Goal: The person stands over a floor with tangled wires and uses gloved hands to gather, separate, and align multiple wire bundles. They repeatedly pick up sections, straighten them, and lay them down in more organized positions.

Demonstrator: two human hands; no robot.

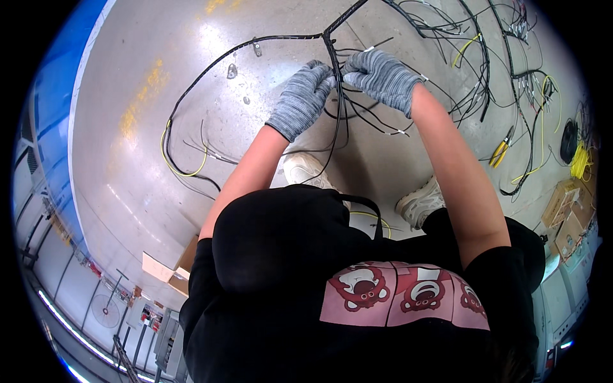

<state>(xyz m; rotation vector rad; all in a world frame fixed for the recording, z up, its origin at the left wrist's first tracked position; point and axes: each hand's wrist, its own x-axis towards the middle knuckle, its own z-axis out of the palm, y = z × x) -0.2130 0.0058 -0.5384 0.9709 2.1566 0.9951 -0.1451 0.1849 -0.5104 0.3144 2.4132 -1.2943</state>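
Note:
A black wiring harness (329, 46) hangs in front of me over the grey floor, its branches splitting just above my hands. On its left side my left hand (303, 99), in a grey knit glove, is closed with the fingertips against the bundle. My right hand (382, 75), gloved alike, pinches the same bundle from the right. Below and right of the hands, loose black wires (370, 115) fan out, some with white labels. One long wrapped branch (242, 46) curves away left to a yellow wire. The exact grip point is hidden by the gloves.
More black harnesses (486, 64) lie at the right. Near them are yellow-handled pliers (502, 152), a black coil (568, 142) and a yellow cable coil (581, 159). Cardboard boxes (562, 203) stand far right, with another box (182, 271) at lower left. My shoes (303, 167) are below.

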